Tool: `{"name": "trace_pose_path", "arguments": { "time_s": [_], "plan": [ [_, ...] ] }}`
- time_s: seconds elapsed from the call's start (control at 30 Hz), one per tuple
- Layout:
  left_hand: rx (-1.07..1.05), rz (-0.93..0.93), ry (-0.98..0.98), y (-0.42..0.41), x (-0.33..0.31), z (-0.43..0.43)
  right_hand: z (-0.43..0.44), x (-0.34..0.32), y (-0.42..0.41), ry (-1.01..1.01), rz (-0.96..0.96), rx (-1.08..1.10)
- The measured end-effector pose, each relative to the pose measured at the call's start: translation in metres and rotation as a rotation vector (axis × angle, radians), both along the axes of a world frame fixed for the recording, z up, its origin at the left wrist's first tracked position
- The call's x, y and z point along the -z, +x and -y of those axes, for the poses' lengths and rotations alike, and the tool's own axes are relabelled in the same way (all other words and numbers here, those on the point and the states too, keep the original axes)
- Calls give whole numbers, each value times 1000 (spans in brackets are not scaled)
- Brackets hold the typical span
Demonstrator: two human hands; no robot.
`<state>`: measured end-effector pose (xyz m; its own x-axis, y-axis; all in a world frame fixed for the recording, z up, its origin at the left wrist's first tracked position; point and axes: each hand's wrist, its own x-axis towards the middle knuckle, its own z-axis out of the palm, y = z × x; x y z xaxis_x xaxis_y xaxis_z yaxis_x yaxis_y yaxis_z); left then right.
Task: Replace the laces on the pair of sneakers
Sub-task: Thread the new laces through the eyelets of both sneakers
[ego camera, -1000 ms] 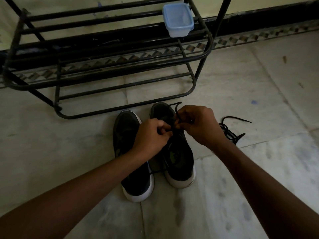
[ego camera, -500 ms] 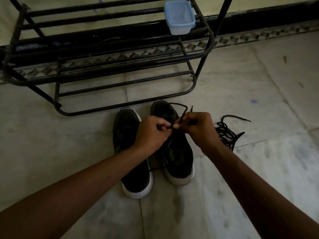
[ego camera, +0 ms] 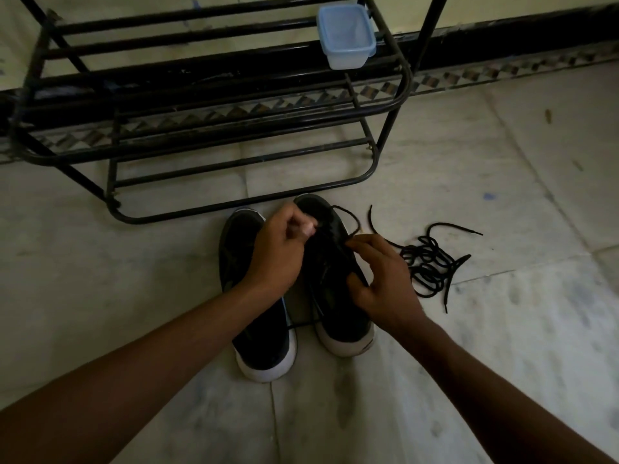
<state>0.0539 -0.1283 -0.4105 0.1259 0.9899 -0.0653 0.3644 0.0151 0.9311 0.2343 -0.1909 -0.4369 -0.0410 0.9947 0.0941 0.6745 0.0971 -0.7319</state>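
Black lace [ego camera: 348, 217] loops slack over right-side sneaker [ego camera: 348, 329] toe; hands, joined moment ago, now apart. Left hand [ego camera: 278, 252] pinches lace at eyelets; right hand [ego camera: 382, 283] dropped, fingers curled round sneaker upper. Threading likely midway, next eyelet due.

Sneakers [ego camera: 261, 339] stand before the rack [ego camera: 430, 28], loose lace [ego camera: 425, 262] to their right.

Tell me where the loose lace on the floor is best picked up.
Pinch the loose lace from above at its far tip, coming from the right. That end lies straight and clear of the tangled loops, so it likely lifts without snagging them.
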Motion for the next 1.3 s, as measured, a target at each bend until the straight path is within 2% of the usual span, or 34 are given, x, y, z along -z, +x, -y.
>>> {"name": "trace_pose_path", "arguments": {
  "time_s": [0.1, 0.13, 0.17, 0.2, 0.3, 0.33, 0.37, 0.4, 0.47, 0.57, 0.63, 0.77, 0.87, 0.93, 1.0, 1.07, 1.2, 1.3],
  "plan": [
    [-109, 336, -104, -6, -23, -8, 2, 0, -2, -2, 4, 10],
    [-157, 407, -142, -10, -28, -12, 3, 0, -3, 4, 11, 11],
    [-188, 386, -137, -14, -31, -15, 3, 1, -4, 12, 24, 15],
    [-170, 251, -76, -19, -35, -19, 3, 1, -4, 21, 38, 20],
    [131, -541, 65, -37, -50, -25, 5, 4, -5, 43, 59, 31],
    [262, -715, -15, -43, -57, -28, 5, 5, -5, 51, 52, 36],
    [380, -773, -125, -51, -63, -32, 5, 5, -6, 62, 45, 42],
    [497, -743, -221, -56, -70, -35, 5, 6, -6, 72, 41, 48],
    [693, -526, -320, -65, -83, -37, 7, 6, -8, 84, 43, 52],
    [800, -134, -340, -79, -99, -35, 8, 7, -9, 98, 60, 57],
    [850, 1, -331, -83, -110, -31, 7, 8, -10, 107, 59, 70],
    [967, -92, -270, -77, -114, -20, 7, 8, -11, 82, 22, 83],
    [859, -131, -190, -61, -107, -6, 6, 0, -5, 98, 28, 90],
    [805, -60, -163, -50, -103, 5, 4, -13, 2, 146, 80, -19],
    [803, -20, -147, -39, -101, 17, 1, -29, 7, 77, -62, -204],
    [812, -27, -130, -29, -97, 29, -3, -43, 11, -117, -300, -315],
    [790, -49, -136, -21, -88, 38, 3, -58, 27, -371, -667, -272],
    [668, -288, 61, -26, -78, 37, 9, -68, 38, -455, -954, -151]
  ]
}}
